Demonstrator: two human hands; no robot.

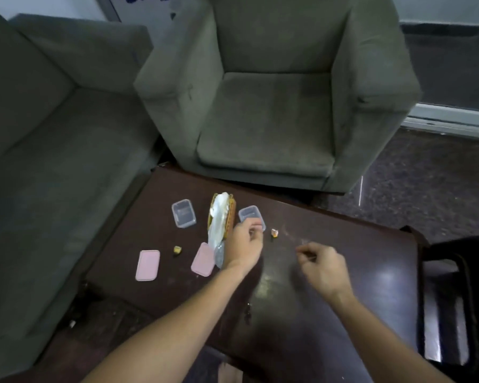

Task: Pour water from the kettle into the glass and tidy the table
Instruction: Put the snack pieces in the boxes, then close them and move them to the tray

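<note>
"Worktop [343, 244] first. What is going on over it?"

"The left hand [244, 244] is curling its fingers [256, 227] in at the near corner of a clear container [249, 212]; whether they are pinching anything, I cannot tell. The right hand [322, 265] is bunching its fingers [306, 251] toward the thumb, too blurred to tell more."

"And around them?"

"An orange scrap [274, 232] is lying between the hands. A wicker basket [230, 214] with white wrapping is sitting beside the left hand, with a second clear container [183, 213], two pink lids [147, 265] and a yellow scrap [177, 250] lying toward the sofa [39, 134]."
</note>
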